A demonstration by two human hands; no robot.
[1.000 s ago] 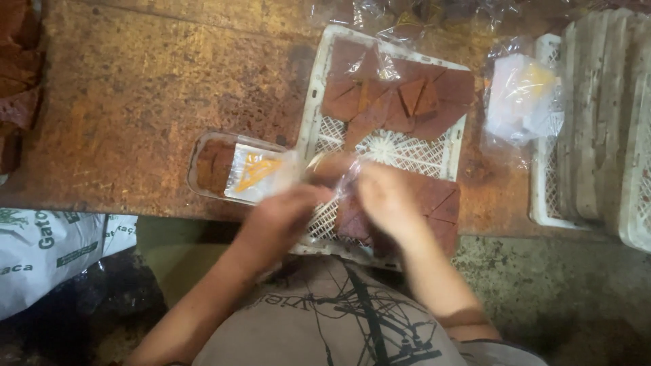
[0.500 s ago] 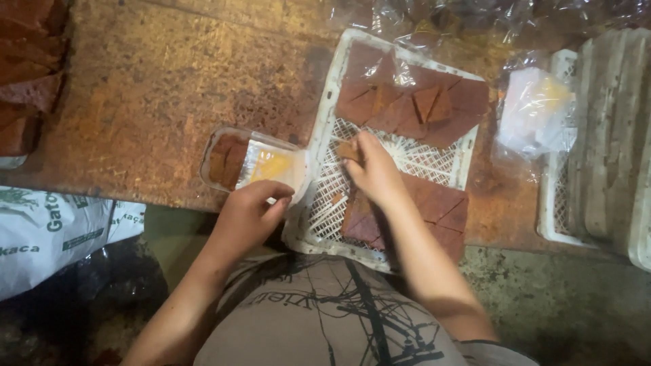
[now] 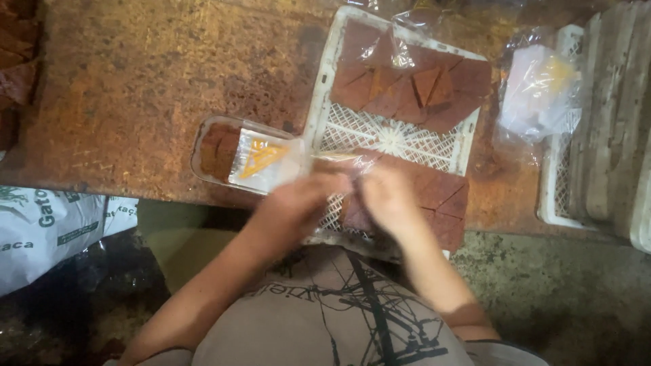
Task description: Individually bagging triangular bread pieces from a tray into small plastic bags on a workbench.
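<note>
Both hands [image 3: 346, 200] over white tray [image 3: 319, 108]

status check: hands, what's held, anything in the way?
Left hand and right hand together on clear wrapper, over white tray. Brown triangle pieces beyond. Nothing blocking.

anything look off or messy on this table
Nothing is spilled or broken. The white tray sits askew and juts past the table edge toward the person. Loose clear wrap lies crumpled over its far end. Both hands, left and right, meet over the tray, blurred.

White lattice tray [image 3: 390, 139], reddish-brown triangles [image 3: 407, 85], rusty brown table [image 3: 135, 88], clear yellow-printed bags [image 3: 264, 159]
</note>
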